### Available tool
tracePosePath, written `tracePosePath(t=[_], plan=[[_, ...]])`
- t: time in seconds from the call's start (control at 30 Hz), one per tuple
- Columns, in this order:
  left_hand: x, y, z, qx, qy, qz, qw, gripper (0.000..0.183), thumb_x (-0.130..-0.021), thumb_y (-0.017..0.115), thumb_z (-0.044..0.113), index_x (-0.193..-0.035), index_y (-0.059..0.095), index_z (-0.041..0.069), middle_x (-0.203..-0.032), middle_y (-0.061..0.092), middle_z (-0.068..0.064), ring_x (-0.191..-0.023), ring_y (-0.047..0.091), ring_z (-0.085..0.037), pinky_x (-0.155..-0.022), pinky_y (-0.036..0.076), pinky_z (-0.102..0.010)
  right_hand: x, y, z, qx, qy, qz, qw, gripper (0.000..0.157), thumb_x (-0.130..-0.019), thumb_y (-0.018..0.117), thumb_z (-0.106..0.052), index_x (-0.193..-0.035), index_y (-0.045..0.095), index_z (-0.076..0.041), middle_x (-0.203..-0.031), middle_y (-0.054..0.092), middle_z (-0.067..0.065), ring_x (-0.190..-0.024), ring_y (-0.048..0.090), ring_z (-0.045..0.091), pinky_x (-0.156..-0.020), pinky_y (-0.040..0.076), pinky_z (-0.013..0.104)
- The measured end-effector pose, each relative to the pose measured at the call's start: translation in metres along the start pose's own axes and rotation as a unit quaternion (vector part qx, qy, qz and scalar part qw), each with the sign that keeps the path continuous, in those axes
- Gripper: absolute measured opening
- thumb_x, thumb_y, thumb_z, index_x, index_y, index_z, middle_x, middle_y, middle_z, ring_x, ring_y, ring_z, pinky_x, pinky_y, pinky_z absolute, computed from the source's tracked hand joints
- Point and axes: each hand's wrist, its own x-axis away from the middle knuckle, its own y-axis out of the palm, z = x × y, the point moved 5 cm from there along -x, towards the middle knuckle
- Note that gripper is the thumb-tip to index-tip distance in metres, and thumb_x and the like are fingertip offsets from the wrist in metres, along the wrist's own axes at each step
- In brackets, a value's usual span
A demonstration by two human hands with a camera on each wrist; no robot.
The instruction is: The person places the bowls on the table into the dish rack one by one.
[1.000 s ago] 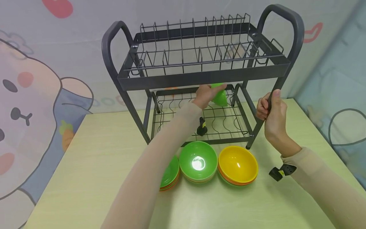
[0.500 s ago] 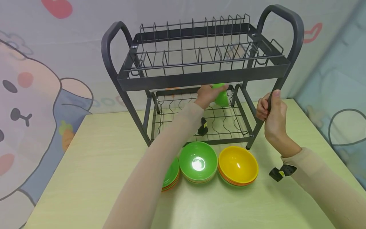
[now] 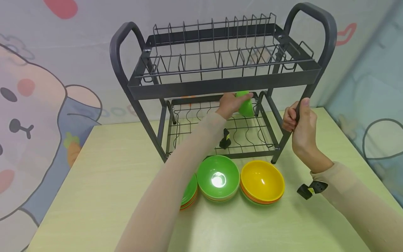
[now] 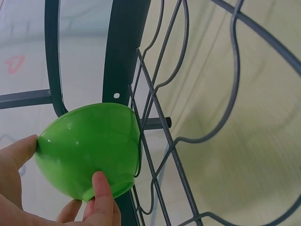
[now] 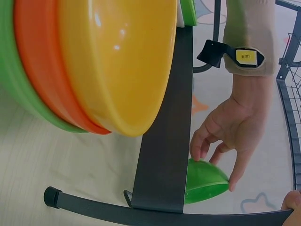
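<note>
My left hand [image 3: 232, 104] reaches under the upper tier of a dark metal dish rack [image 3: 225, 84] and holds a green bowl [image 4: 89, 146]. Thumb and fingertips pinch the bowl at its rim and base. In the left wrist view the bowl stands tilted on its side, its edge right at the wires of the lower shelf [image 4: 176, 141]. My right hand [image 3: 303, 127] grips the rack's front right post, thumb pointing up. The right wrist view shows the left hand and the green bowl behind the lower shelf's front bar [image 5: 164, 122].
In front of the rack stand stacked bowls: a green-topped stack [image 3: 218, 176] in the middle, a yellow-topped stack [image 3: 262, 181] at right, and another green-topped stack [image 3: 190, 190] partly behind my left forearm. A cable [image 3: 365, 140] hangs at the right wall.
My left hand and the green bowl have shifted slightly to the right over the lower shelf. My right hand keeps its grip on the post.
</note>
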Motion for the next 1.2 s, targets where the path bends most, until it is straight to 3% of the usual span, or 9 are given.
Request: tracePosePath(t=[0.2, 0.37, 0.53, 0.67, 0.87, 0.97, 1.03, 1.1, 1.2], plan=[[-0.0007, 0.0004, 0.0003, 0.01, 0.006, 0.01, 0.9999, 0.049, -0.091, 0.07, 0.048, -0.11, 0.067, 0.003, -0.1, 0.065, -0.006, -0.083, 0.061, -0.017, -0.082, 0.056, -0.035, -0.0004, 0.0003, -0.0007, -0.002, -0.001, 0.0, 1.0, 0.052, -0.104, 0.047, -0.045, -0.07, 0.036, -0.008, -0.057, 0.028, 0.004, -0.047, 0.022, 0.014, -0.045, 0.015, 0.025], [-0.0017, 0.0009, -0.0005, 0.002, 0.002, 0.016, 0.9999, 0.05, -0.09, 0.071, 0.049, -0.109, 0.067, 0.003, -0.083, 0.058, 0.001, -0.075, 0.057, -0.013, -0.079, 0.057, -0.032, -0.0005, 0.0015, -0.0007, -0.005, 0.0, -0.001, 1.0, 0.052, -0.105, 0.047, -0.045, -0.07, 0.036, -0.007, -0.057, 0.027, 0.004, -0.047, 0.022, 0.014, -0.045, 0.014, 0.026], [-0.0034, 0.0019, -0.0002, -0.02, -0.008, 0.006, 0.9997, 0.065, -0.091, 0.068, 0.052, -0.131, 0.058, 0.002, -0.073, 0.052, -0.001, -0.065, 0.057, -0.015, -0.078, 0.055, -0.03, -0.0006, 0.0027, -0.0022, 0.011, -0.002, 0.001, 1.0, 0.049, -0.107, 0.043, -0.04, -0.07, 0.037, -0.008, -0.057, 0.028, 0.005, -0.047, 0.023, 0.015, -0.044, 0.016, 0.025], [-0.0036, 0.0023, -0.0009, -0.012, -0.022, -0.002, 0.9997, 0.079, -0.091, 0.069, 0.052, -0.146, 0.043, 0.003, -0.093, 0.055, -0.006, -0.073, 0.061, -0.017, -0.086, 0.055, -0.033, -0.0001, 0.0031, -0.0027, 0.012, 0.0, 0.002, 1.0, 0.049, -0.107, 0.042, -0.039, -0.071, 0.037, -0.008, -0.058, 0.028, 0.006, -0.047, 0.024, 0.016, -0.045, 0.017, 0.025], [-0.0062, 0.0046, -0.0013, -0.017, -0.041, -0.019, 0.9988, 0.071, -0.092, 0.067, 0.052, -0.141, 0.048, 0.004, -0.058, 0.037, 0.003, -0.045, 0.037, -0.012, -0.079, 0.054, -0.031, 0.0005, 0.0038, -0.0034, 0.012, 0.003, 0.004, 1.0, 0.048, -0.107, 0.042, -0.038, -0.071, 0.037, -0.008, -0.058, 0.028, 0.006, -0.048, 0.024, 0.016, -0.045, 0.018, 0.026], [-0.0064, 0.0053, -0.0008, -0.017, -0.044, -0.022, 0.9986, 0.07, -0.093, 0.066, 0.051, -0.142, 0.049, 0.004, -0.052, 0.029, 0.005, -0.043, 0.03, -0.012, -0.078, 0.053, -0.031, 0.0003, 0.0029, -0.0024, 0.011, 0.006, 0.005, 1.0, 0.049, -0.107, 0.043, -0.039, -0.07, 0.037, -0.007, -0.059, 0.029, 0.007, -0.048, 0.025, 0.017, -0.045, 0.019, 0.025], [-0.0049, 0.0053, -0.0001, -0.017, -0.041, -0.022, 0.9988, 0.067, -0.094, 0.065, 0.05, -0.139, 0.053, 0.003, -0.055, 0.033, 0.004, -0.051, 0.042, -0.014, -0.083, 0.053, -0.033, 0.0005, 0.002, -0.0019, 0.013, 0.011, 0.007, 1.0, 0.049, -0.107, 0.045, -0.038, -0.07, 0.037, -0.006, -0.059, 0.029, 0.007, -0.048, 0.025, 0.017, -0.044, 0.02, 0.025], [-0.0022, 0.0047, 0.0014, -0.023, -0.035, -0.018, 0.999, 0.058, -0.095, 0.065, 0.049, -0.125, 0.063, 0.0, -0.058, 0.042, 0.0, -0.078, 0.058, -0.019, -0.092, 0.051, -0.037, 0.0012, 0.0006, -0.0016, 0.019, 0.016, 0.006, 1.0, 0.048, -0.107, 0.045, -0.036, -0.07, 0.038, -0.006, -0.059, 0.03, 0.008, -0.049, 0.027, 0.018, -0.044, 0.021, 0.024], [0.0025, 0.0033, 0.0038, -0.032, -0.029, -0.009, 0.999, 0.053, -0.095, 0.064, 0.048, -0.113, 0.069, -0.002, -0.086, 0.062, -0.01, -0.13, 0.045, -0.032, -0.102, 0.046, -0.045, 0.0026, -0.0001, -0.0028, 0.021, 0.019, -0.005, 1.0, 0.045, -0.107, 0.044, -0.029, -0.07, 0.038, -0.003, -0.059, 0.032, 0.008, -0.05, 0.029, 0.018, -0.045, 0.023, 0.025]])
